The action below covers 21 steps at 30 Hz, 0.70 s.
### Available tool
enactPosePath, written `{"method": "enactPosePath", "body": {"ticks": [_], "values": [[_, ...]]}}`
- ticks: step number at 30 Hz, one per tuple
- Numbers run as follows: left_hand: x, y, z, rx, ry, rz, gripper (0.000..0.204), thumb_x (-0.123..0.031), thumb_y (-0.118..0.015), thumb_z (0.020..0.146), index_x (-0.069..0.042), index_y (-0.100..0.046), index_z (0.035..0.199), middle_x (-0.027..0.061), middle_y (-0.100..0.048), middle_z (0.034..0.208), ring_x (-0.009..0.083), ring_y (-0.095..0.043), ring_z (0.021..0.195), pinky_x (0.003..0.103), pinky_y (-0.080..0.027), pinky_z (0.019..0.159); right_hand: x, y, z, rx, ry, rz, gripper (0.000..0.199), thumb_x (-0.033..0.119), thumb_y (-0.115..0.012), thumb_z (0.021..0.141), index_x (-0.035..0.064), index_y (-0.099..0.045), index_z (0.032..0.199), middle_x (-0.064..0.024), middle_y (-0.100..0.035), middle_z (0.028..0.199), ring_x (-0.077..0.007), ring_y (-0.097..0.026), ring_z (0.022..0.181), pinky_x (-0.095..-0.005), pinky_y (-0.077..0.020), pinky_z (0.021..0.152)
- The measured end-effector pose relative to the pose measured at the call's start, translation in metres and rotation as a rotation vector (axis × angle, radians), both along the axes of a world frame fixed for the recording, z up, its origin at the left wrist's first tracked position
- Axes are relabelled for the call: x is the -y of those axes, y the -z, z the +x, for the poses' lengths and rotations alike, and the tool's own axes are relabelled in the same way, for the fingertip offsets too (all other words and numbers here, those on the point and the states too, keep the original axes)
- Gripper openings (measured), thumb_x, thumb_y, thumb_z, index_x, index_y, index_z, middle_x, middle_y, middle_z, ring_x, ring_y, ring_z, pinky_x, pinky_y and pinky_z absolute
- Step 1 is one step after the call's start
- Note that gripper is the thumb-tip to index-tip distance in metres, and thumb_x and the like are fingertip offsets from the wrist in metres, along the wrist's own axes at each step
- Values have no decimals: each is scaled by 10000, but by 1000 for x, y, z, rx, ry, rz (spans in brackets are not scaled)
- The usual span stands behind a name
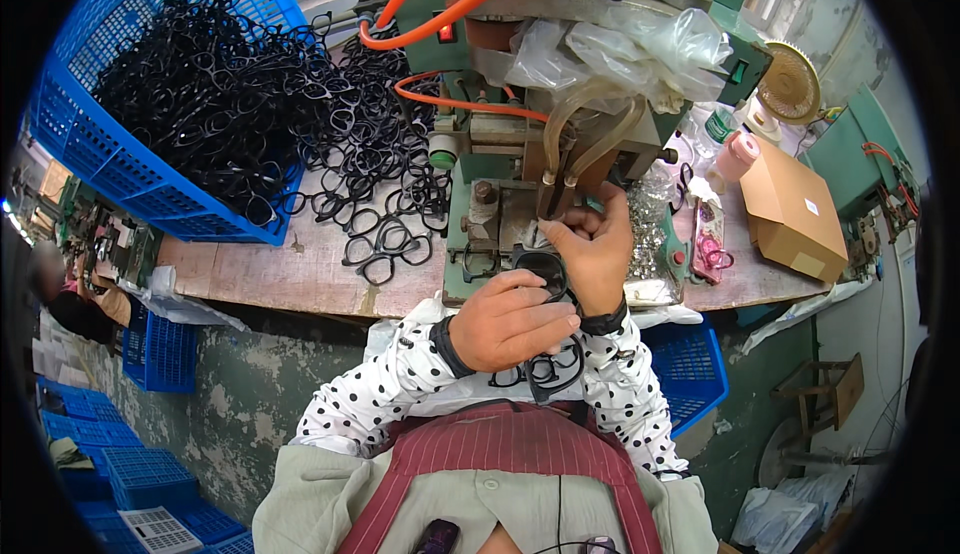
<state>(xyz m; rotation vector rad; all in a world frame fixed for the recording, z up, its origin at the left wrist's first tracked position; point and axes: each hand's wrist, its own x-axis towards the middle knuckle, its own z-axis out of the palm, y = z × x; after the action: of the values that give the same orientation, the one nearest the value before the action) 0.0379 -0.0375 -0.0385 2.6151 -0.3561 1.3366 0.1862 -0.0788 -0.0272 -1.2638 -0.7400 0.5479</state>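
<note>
In front of me stands a green bench machine (475, 184) with two tan hoses running down to its working head. My left hand (515, 322) is closed round a black eyeglass frame (541, 266), which it holds up to the machine's fixture. My right hand (597, 251) is pinched beside the head, thumb and forefinger together; what lies between those fingertips is hidden. More black eyeglass frames (556, 372) show just below my left hand, over my lap. Several loose frames (388, 239) lie on the table left of the machine.
A tilted blue crate (150, 199) heaped with black frames stands at the left. Small metal parts (650, 239) lie right of the machine, near a pink case (708, 244), a pink cup (737, 154) and a cardboard box (795, 209). Orange hoses (420, 29) hang overhead.
</note>
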Motion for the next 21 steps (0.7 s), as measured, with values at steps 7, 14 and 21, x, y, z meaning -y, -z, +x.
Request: {"method": "enactPosePath", "body": {"ticks": [7,14,21], "values": [[-23,6,15,-126,163,-109,426,-130,-696,799,-25,-570,1192,145,-601,1201,320,-606,983,451,-490,886,13,33,59,452,395,-217,406,37,-733,740,91,-600,1120,-61,-689,842,-180,-640,722,-312,-500,668],[-22,13,19,-129,171,-110,445,-109,-703,800,-22,-572,1217,140,-609,1212,313,-613,962,439,-499,861,70,85,128,629,404,-619,276,239,-720,782,94,-674,1012,-95,-694,837,-273,-659,799,-402,-501,703],[-20,18,19,-148,160,-134,458,-149,-704,788,-56,-566,1215,122,-587,1230,311,-595,1001,453,-466,925,62,108,114,957,510,-564,152,243,-704,809,92,-687,816,-100,-629,803,-298,-626,768,-409,-485,681]]}}
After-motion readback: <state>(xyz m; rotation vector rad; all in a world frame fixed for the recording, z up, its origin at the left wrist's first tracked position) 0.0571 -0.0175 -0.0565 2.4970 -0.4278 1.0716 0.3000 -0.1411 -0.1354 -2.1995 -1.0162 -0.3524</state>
